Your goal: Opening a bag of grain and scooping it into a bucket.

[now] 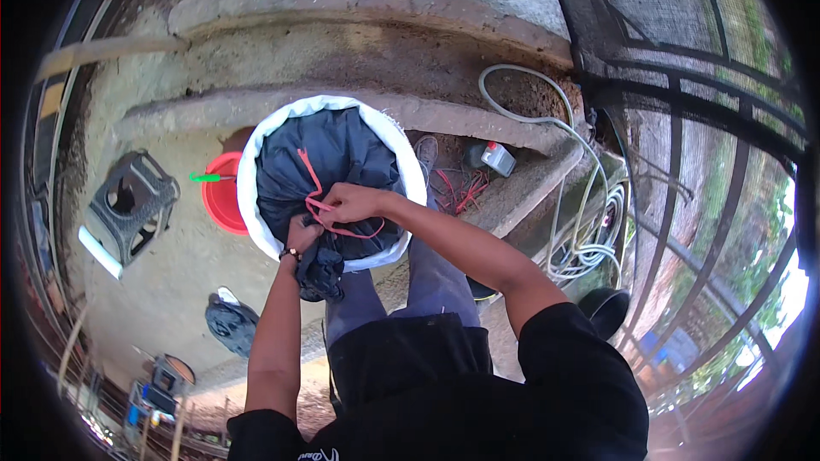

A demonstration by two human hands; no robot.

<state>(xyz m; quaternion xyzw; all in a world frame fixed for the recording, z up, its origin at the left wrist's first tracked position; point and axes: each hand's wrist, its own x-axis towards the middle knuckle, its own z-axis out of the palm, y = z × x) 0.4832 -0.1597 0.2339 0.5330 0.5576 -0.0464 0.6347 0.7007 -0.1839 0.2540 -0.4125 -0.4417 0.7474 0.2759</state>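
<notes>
In front of my legs stands a white sack (395, 141) with its rim rolled outward, around a full black plastic bag (363, 145). The bag's mouth is gathered into a neck, and its loose end (320, 273) hangs over the near rim. My left hand (302, 234) is closed around this neck. A red string (311, 172) loops about the neck, one end lying across the bag. Fingers of my right hand (354, 203) pinch the string just above my left hand. The string's winding is partly hidden behind my fingers.
Left of the sack are a red basin (222, 207), a green-handled tool (205, 177) and a dark plastic stool (128, 196). A black bag (231, 324) lies nearer. On the right are red cords (467, 196), a small jug (499, 160), a coiled hose (589, 256) and a concrete ledge (444, 121).
</notes>
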